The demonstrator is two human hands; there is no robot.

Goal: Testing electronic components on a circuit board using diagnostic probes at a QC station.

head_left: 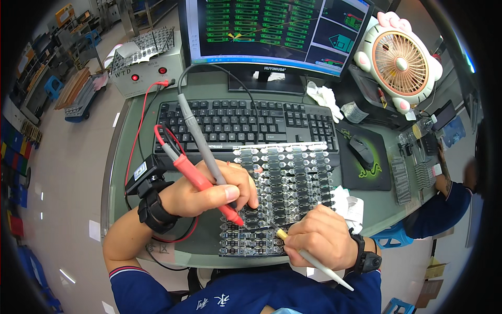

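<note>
A panel of many small dark circuit boards (280,193) stretches from the keyboard's front edge toward the table's near edge. My left hand (222,191) is closed around a red test probe (193,174) and a grey test probe (194,128), held together like pens over the panel's left side. The red probe's tip is at the boards near the lower left; the grey one's tip is partly hidden by my fingers. My right hand (324,238) grips a slim white pen-shaped tool (324,268) with a yellow collar, its thin tip at the panel's lower middle.
Behind the panel lie a black keyboard (230,123) and a monitor (272,36). To the right are a mouse (361,150) on its mat (374,178), crumpled white tissue (349,209) and a fan (401,63). A metal box (149,70) with red lamps stands left. Another person's sleeve (442,212) shows right.
</note>
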